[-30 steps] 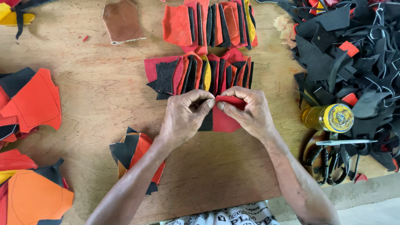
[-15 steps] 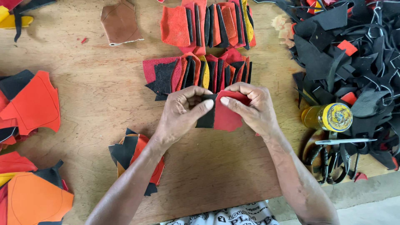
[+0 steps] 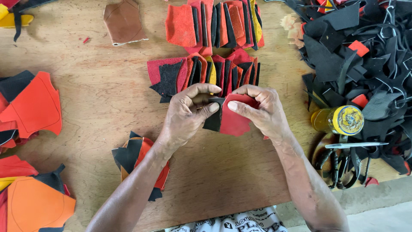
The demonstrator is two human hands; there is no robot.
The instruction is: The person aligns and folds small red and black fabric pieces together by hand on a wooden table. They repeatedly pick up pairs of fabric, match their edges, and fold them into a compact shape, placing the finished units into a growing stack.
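Over the wooden tabletop (image 3: 98, 111), the left hand (image 3: 186, 114) pinches a small black leather piece (image 3: 213, 120) while the right hand (image 3: 262, 112) grips a red suede piece (image 3: 235, 122) overlapping it; against half a second ago the red piece sits lower and more spread out, the thumbs closer together; just beyond lies a row of overlapped red, black and yellow leather pieces (image 3: 206, 71); a yellow-capped glue bottle (image 3: 339, 120) lies right.
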